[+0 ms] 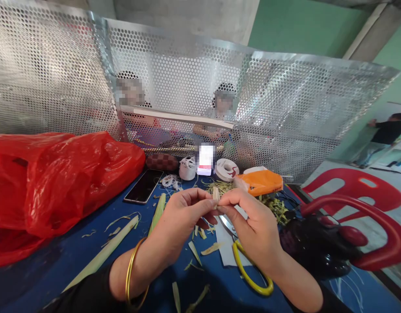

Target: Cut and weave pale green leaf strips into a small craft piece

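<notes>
A small pale piece of dried husk (216,194) is pinched between the fingertips of both hands above the blue table. My left hand (183,217), with a gold bangle at the wrist, closes thumb and fingers on it from the left. From the right, my right hand (252,221) grips it between thumb and index finger. Below the right hand lie scissors with yellow handles (237,261), partly hidden, over a white paper (224,245). Husk scraps (211,249) are scattered beneath the hands. Long husk strips (105,252) rest to the left.
Left stands a red plastic bag (66,187), with a phone (144,186) beside it. Behind are white string (187,168), a ribbon spool (227,168) and an orange packet (262,181). A dark kettle with a red handle (320,243) is right. A perforated metal screen (180,78) closes the back; people sit beyond.
</notes>
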The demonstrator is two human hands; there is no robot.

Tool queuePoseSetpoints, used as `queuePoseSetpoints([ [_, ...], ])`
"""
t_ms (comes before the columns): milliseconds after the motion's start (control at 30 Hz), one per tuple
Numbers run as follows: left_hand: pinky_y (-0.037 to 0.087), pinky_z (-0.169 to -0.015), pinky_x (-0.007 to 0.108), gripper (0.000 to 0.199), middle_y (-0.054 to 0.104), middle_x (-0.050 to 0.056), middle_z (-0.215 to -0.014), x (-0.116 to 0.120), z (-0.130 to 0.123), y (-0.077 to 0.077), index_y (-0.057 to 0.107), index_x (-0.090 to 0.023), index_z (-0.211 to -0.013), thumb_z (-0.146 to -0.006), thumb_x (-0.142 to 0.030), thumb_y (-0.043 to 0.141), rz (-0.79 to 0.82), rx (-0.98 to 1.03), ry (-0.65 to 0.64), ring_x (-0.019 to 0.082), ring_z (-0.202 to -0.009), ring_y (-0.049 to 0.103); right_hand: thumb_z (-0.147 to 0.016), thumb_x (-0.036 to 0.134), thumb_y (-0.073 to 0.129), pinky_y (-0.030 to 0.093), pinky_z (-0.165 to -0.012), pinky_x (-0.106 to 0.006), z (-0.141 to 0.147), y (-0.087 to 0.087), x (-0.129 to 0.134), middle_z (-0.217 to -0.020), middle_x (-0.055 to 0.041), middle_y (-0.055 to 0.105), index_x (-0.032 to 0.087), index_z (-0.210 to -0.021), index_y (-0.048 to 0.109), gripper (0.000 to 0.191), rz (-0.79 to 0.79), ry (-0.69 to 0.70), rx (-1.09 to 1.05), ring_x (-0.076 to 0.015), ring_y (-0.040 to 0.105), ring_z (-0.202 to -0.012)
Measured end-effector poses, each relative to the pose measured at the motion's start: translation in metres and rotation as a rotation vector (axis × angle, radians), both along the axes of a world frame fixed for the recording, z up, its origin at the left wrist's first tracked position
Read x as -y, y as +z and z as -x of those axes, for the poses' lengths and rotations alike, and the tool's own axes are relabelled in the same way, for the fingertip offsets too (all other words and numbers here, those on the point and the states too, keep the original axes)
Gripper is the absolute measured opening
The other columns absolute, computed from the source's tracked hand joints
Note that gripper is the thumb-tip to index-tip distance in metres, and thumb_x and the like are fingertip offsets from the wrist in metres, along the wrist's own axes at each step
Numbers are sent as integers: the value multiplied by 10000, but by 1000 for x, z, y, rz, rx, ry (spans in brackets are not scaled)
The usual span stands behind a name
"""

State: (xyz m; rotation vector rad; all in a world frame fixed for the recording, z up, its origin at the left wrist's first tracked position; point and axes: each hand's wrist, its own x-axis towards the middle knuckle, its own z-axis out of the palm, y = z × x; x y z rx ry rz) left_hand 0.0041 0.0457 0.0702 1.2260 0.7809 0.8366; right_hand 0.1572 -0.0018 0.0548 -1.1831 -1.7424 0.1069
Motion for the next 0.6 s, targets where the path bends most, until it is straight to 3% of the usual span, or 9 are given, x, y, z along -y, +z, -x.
queuePoseSetpoints([
  [167, 435, -536, 217, 153, 623, 5, -585, 1, -2, 1, 619, -156, -712, -740, -302, 651, -81, -51, 38, 123, -556, 572, -919, 188, 526, 475, -651, -262, 0, 1, 0, -779, 4, 628, 216, -821, 579, 115, 33, -21, -1, -152, 594, -703],
  [433, 443, -575, 228, 85, 643, -1, -650, 4, 0, 0, 649, -167, -728, -769, -215, 591, -520, -241, 164, 131, -614, 573, -899, 244, 563, 474, -618, -252, 3, 5, 3, -733, 6, 639, 205, -792, 590, 116, 170, -51, -137, -148, 594, -662],
  [600, 433, -553, 204, 92, 647, -17, -650, 6, 2, -2, 666, -177, -767, -754, -154, 578, -608, -270, 162, 117, -599, 569, -867, 264, 611, 486, -616, -251, 4, 8, 2, -715, 2, 650, 195, -771, 613, 118, 214, -51, -223, -147, 600, -661],
])
